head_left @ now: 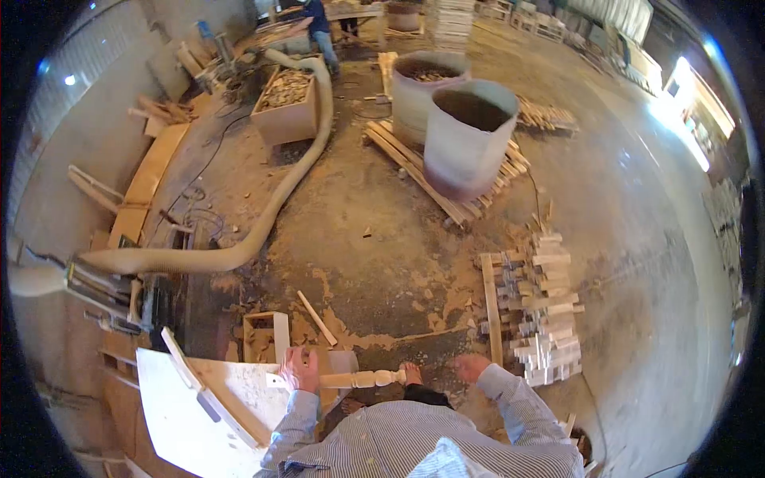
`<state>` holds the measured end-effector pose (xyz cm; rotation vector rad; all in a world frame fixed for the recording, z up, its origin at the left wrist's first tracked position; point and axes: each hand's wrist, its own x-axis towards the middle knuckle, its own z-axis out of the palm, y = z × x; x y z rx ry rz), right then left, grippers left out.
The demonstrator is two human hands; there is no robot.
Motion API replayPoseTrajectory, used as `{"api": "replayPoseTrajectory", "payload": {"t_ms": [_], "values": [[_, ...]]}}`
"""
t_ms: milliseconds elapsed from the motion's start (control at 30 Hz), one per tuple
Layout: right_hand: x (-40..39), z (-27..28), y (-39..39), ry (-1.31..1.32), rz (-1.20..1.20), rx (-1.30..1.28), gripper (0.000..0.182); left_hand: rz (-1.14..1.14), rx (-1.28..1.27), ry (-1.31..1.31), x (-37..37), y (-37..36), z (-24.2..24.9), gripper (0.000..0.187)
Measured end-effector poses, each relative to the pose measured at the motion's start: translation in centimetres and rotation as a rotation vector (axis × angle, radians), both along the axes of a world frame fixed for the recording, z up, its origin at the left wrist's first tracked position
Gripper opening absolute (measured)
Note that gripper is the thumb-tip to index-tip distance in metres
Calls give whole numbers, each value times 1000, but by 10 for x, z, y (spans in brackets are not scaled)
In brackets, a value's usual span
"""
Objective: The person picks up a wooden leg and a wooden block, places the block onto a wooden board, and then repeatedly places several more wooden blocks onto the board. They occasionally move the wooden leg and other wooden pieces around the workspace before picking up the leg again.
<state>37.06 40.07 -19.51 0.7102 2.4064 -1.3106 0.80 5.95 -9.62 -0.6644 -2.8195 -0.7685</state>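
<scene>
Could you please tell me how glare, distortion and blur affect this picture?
In the head view, strong glare blows out the bright rectangular opening at right; in the head view, wide-angle distortion bows the tall greyish wall at left, inside a dark rounded border; in the head view, the bare right hand looks slightly soft, as does the turned pale wooden spindle.
</scene>
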Motion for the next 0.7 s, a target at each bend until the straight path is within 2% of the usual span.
{"api": "replayPoseTrajectory", "payload": {"t_ms": [67,133,200,267,300,333,367,400,433,467,533,567,633,700], "values": [[-39,22,11,190,-157,212,45,-28,133,-54,-1,-3,2,26],[-97,77,-1,323,-289,45,50,6,157,-110,-8,-13,-9,25],[-147,109,-33,433,-205,-9,52,-13,562,-152,-11,-29,-11,26],[-190,119,-70,501,-55,-150,65,86,646,-142,-19,-59,-6,26],[-207,122,-84,468,32,-175,65,140,527,-21,-22,-78,-1,28],[-223,122,-108,504,156,-62,65,218,379,85,-26,-108,8,30],[-235,121,-139,545,294,29,65,359,406,-7,-15,-123,51,33],[-246,131,-160,531,431,40,67,462,462,-15,-14,-145,66,36],[-255,132,-179,482,562,134,71,528,486,75,-18,-175,57,35],[-261,114,-188,422,668,186,77,569,375,238,-24,-209,39,33],[-264,127,-218,338,654,111,83,864,438,96,-20,-257,51,33],[-264,120,-224,330,696,106,83,906,438,94,-16,-281,47,33],[-265,99,-225,321,645,292,83,1052,351,151,-17,-325,31,35],[-262,89,-218,287,637,325,78,1101,279,86,-23,-344,15,36]]}}
